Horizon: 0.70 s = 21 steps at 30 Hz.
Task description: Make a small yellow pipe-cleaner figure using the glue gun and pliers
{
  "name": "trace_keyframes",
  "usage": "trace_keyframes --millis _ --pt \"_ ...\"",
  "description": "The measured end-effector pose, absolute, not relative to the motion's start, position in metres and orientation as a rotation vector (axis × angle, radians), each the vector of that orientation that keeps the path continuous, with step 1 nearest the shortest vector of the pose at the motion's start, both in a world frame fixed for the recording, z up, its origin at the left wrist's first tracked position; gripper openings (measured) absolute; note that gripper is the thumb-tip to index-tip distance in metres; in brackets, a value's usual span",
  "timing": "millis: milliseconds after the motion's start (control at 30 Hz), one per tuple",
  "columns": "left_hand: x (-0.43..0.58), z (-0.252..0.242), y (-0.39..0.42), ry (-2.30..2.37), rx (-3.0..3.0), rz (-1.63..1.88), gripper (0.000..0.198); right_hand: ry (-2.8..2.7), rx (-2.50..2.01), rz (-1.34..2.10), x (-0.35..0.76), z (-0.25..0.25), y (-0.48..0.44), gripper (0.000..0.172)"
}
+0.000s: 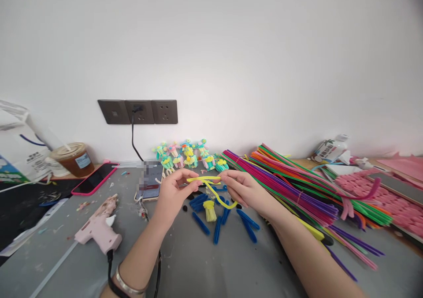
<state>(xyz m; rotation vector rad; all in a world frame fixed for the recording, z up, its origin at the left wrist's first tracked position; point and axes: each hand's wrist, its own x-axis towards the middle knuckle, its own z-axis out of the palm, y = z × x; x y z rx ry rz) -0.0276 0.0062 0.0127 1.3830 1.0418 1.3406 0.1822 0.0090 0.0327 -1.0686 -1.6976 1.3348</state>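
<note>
A yellow pipe cleaner [216, 195] is stretched between my two hands above the table, with one loose length curving down to the right. My left hand [180, 184] pinches it at the left, thumb and forefinger pressed together. At the right, the fingers of my right hand [238, 185] are closed on it too. Just below lies a small yellow bundle of bound pipe cleaner pieces [209, 211]. Around that bundle several folded blue pipe cleaner pieces [217, 230] are scattered on the grey mat [185, 267].
Small colourful pipe cleaner figures [188, 153] stand by the wall. Long pipe cleaner bundles [280, 185] spread across the right. On the left are a pink glue gun [99, 229] with its cord, a pink-cased phone [95, 180] and a drink cup [74, 159]. Another phone [152, 181] lies mid-left.
</note>
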Motion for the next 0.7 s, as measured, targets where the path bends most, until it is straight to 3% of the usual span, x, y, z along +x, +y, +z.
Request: trace_keyframes --millis 267,367,467,700 --pt "-0.029 0.018 0.006 1.045 1.189 1.446 0.024 -1.530 -0.948 1.397 0.191 0.032 0.013 0.042" --pt "-0.029 0.019 0.007 1.031 1.085 1.451 0.027 -1.308 -0.708 1.477 0.193 0.035 0.014 0.032" --pt "-0.028 0.018 0.008 0.975 1.004 1.369 0.030 -1.188 -0.584 1.495 0.190 0.037 0.012 0.018" --pt "-0.026 0.022 0.004 0.846 0.814 1.046 0.035 -1.036 -0.525 1.363 0.185 0.029 0.015 0.018"
